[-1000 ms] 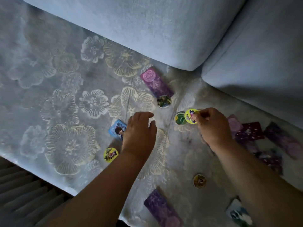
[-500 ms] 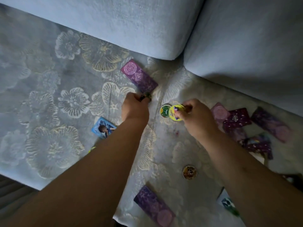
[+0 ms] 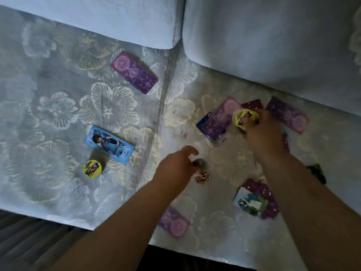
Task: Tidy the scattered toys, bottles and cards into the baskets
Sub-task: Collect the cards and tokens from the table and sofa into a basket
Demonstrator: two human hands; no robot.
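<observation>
**A:** What lay nearest on the sofa seat (image 3: 48,85)?

**B:** At the front edge, a near purple card (image 3: 173,222), w/ a picture card (image 3: 251,204) to its right. Just beyond them was a brown disc (image 3: 202,178), flat.

**A:** And the hands?

**B:** The left grip (image 3: 175,165) had come back from the far card to just beside the brown disc. Its fingers were curled, pinching what looked like a small dark disc (image 3: 197,163), though it was blurred. The disc by that far card was gone.

**A:** Right?

**B:** The right grip (image 3: 263,133) had swung over the purple card pile (image 3: 218,122), pinching a yellow disc (image 3: 243,117). The green disc beside it had gone too, prob. into the same grip, but I couldn't tell.

**A:** Untouched?

**B:** A second yellow disc (image 3: 92,168), a blue card (image 3: 109,144) and, farthest, the far purple card (image 3: 133,72). No baskets were in view, so I judged the discs were being gathered and nothing was binned yet.
</observation>
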